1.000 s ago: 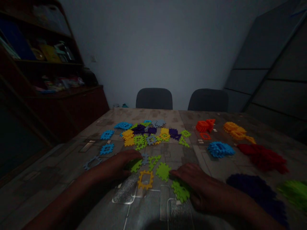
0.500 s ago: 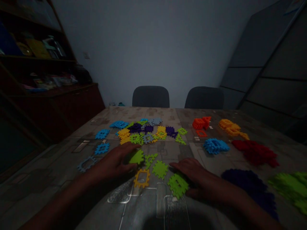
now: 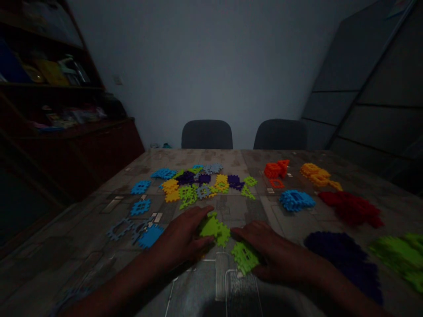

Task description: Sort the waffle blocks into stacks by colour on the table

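Pinching a flat green piece (image 3: 209,227) between thumb and fingers, the left hand (image 3: 185,233) is near the right hand (image 3: 269,246), which grips a slotted green piece (image 3: 243,256). On the desk (image 3: 198,290), a blue piece (image 3: 151,236) lies beside the left forearm, a purple pile (image 3: 343,255) beyond the right.

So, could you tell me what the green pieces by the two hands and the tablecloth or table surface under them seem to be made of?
Green pieces: probably moulded plastic, fairly matt, judging by their even bright colour and regular toothed edges.

Table surface: perhaps a printed vinyl cover, since the patchwork pattern shows shiny outlines, though a laminated top could look the same.
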`<state>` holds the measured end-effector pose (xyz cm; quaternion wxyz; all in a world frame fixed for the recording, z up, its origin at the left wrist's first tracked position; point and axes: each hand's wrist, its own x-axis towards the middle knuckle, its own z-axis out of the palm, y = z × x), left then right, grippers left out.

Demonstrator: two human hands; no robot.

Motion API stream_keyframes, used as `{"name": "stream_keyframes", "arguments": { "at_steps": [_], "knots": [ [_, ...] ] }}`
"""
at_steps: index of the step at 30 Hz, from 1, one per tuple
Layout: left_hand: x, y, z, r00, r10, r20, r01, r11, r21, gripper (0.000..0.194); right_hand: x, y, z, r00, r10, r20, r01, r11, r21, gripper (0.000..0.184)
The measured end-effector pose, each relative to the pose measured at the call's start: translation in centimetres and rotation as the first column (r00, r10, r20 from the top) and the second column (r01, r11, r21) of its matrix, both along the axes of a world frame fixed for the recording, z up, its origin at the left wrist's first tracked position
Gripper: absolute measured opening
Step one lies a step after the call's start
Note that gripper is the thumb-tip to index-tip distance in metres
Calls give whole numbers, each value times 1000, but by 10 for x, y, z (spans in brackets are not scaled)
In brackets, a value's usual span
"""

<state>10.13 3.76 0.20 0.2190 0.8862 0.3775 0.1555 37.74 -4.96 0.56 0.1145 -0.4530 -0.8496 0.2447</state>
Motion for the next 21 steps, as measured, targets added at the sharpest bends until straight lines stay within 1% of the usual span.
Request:
{"name": "stream_keyframes", "arguments": {
  "at_steps": [3,6,9,12,14,16,21],
  "knots": [
    [19,-12,-1,997,68,-41,-68,998,-4,63,-1,-3,0,1000,5,24,-6,1000,26,88],
    [38,-21,1,982,116,-151,-114,993,20,68,0,-9,3,999,-3,40,2,999,35,87],
    [53,-25,2,949,132,-288,-115,991,75,71,2,-19,2,998,-6,58,3,999,45,87],
    [61,-26,3,924,138,-358,-97,987,130,73,5,-31,-5,998,-7,66,5,999,39,92],
    [63,-25,3,919,141,-369,-93,985,145,75,7,-37,-9,998,-18,61,16,999,34,99],
    [62,-23,2,927,115,-356,-71,989,132,76,6,-41,-10,997,-29,65,28,999,25,103],
    [48,-16,-5,976,-21,-215,28,999,28,81,3,-39,-11,998,-27,65,25,999,31,94]
  ]
}}
